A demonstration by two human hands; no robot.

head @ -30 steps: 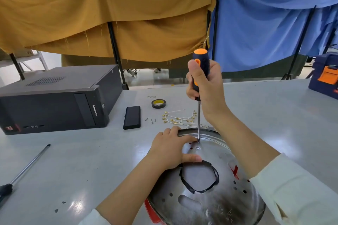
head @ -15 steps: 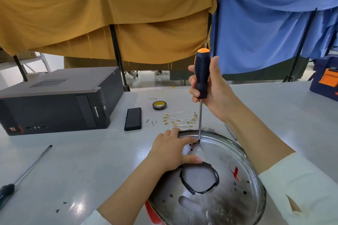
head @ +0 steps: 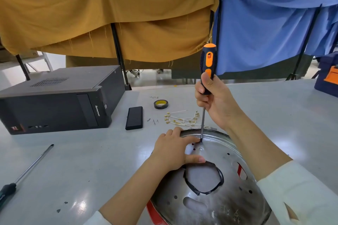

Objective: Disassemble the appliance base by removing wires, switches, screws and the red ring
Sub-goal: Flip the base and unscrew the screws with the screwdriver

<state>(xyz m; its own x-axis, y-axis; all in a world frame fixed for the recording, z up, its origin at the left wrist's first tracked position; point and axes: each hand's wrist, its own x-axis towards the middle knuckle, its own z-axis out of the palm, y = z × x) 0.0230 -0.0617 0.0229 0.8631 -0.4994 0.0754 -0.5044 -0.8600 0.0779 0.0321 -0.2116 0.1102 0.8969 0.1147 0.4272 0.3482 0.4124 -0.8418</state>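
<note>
A round metal appliance base (head: 225, 166) lies on the table in front of me, a black-taped hole at its middle. A red ring (head: 155, 213) shows under its near-left edge. My left hand (head: 173, 150) rests flat on the base's far-left part, fingers spread beside a screw (head: 201, 149). My right hand (head: 214, 100) grips the lower handle of an orange-and-black screwdriver (head: 208, 64), held upright. Its tip sits just behind the screw, next to my left fingertips. Removed white wires (head: 181, 119) with brass terminals lie beyond the base.
A black computer case (head: 58, 100) stands at the left. A black flat box (head: 134, 118), a tape roll (head: 161, 104) and a few loose screws (head: 153, 121) lie behind the base. A second screwdriver (head: 25, 173) lies at the near left. A blue-orange toolbox (head: 327, 76) sits far right.
My right hand slid down the screwdriver handle, uncovering its orange top. The screwdriver tip lifted slightly off the screw and sits just behind it. My left hand stayed put.
</note>
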